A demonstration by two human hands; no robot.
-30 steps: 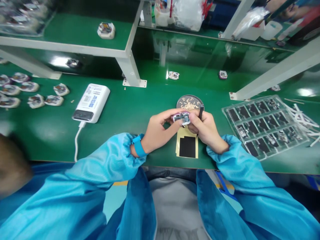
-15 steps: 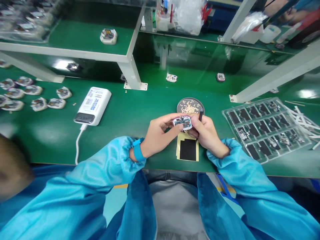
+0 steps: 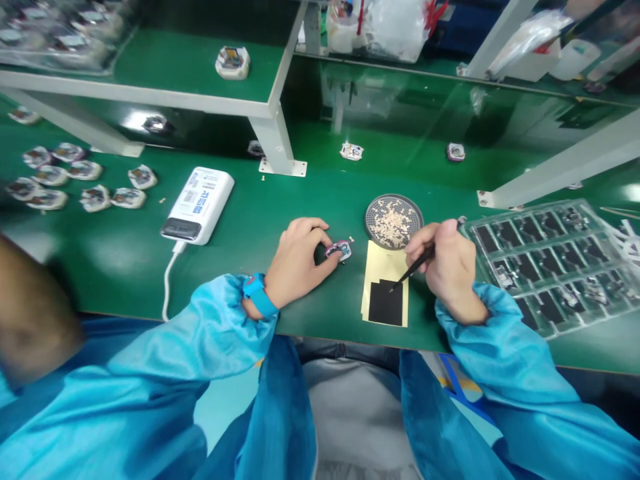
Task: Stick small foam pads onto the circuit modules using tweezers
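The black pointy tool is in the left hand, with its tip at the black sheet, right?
No, the head view shows the black pointy tool in the right hand, not the left hand. Its tip is at the black sheet.

Open gap between power bank [image 3: 203, 197] and left hand [image 3: 299, 263]; round dish [image 3: 369, 219], compartment tray [image 3: 479, 267] flank right hand [image 3: 453, 267]

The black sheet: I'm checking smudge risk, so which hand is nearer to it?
Right. The right hand is just beyond and right of the black sheet, its dark tweezers angled toward it; the left hand is farther off to its left, holding a device housing.
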